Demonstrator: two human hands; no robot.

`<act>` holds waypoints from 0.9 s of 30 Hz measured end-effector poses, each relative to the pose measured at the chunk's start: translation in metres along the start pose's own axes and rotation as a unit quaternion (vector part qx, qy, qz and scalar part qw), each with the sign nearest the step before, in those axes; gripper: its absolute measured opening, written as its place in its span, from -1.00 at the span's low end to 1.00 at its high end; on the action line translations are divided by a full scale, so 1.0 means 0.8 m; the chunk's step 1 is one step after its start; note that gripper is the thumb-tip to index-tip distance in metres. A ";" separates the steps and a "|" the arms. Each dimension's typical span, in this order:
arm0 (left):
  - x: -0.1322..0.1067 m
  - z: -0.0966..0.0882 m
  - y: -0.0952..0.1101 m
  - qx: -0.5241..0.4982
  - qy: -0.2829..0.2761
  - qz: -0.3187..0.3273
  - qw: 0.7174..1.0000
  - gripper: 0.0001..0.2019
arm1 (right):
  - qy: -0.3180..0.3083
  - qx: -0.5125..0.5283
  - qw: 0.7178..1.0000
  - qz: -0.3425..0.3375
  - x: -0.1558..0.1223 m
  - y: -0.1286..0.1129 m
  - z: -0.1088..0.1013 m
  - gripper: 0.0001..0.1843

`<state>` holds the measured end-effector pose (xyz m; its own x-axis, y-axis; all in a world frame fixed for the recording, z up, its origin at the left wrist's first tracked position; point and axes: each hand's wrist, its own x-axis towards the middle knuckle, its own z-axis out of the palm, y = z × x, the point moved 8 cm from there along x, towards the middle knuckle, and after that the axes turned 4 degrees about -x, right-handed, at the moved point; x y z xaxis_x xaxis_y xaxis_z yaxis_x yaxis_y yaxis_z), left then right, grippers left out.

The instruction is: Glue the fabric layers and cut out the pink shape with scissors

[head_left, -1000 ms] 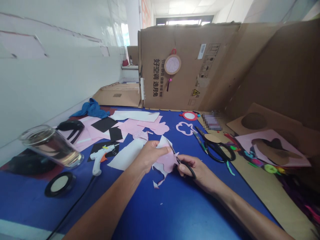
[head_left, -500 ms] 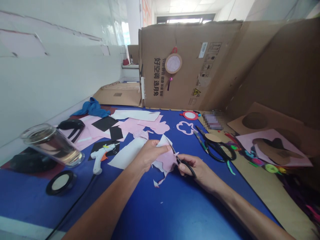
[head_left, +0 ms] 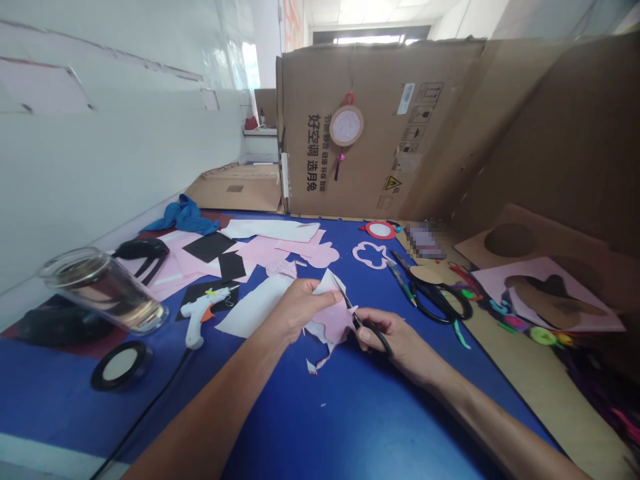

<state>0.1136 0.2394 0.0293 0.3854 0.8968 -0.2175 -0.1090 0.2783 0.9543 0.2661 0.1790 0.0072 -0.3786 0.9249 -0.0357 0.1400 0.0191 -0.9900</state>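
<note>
Head view: well in from the blue table's [head_left: 320, 427] right edge, the left hand [head_left: 299, 308] pinches pink paper [head_left: 334, 320] while the right hand [head_left: 400, 339], just apart, grips black-handled scissors [head_left: 380, 337]. Turning the paper into steady blades should keep the cut smooth; the underside is hidden. Near the table's far right corner, pixelation obscures an object [head_left: 425, 241].

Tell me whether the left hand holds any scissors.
No: the left hand grips pink paper, and the right hand holds the black-handled scissors.
</note>
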 end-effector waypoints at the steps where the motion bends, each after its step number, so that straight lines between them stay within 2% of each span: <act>1: 0.000 0.000 0.000 -0.002 0.000 -0.001 1.000 -0.63 | -0.001 -0.002 1.000 0.000 0.000 0.000 0.000 -0.42; 27: -0.005 0.007 0.002 -0.035 0.007 0.004 0.999 -0.65 | 0.011 0.021 1.000 0.006 0.000 0.003 0.000 -0.38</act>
<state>0.1172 0.2343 0.0328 0.3718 0.9037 -0.2124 -0.1760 0.2933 0.9397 0.2662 0.1788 0.0051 -0.3570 0.9330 -0.0446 0.1062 -0.0069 -0.9943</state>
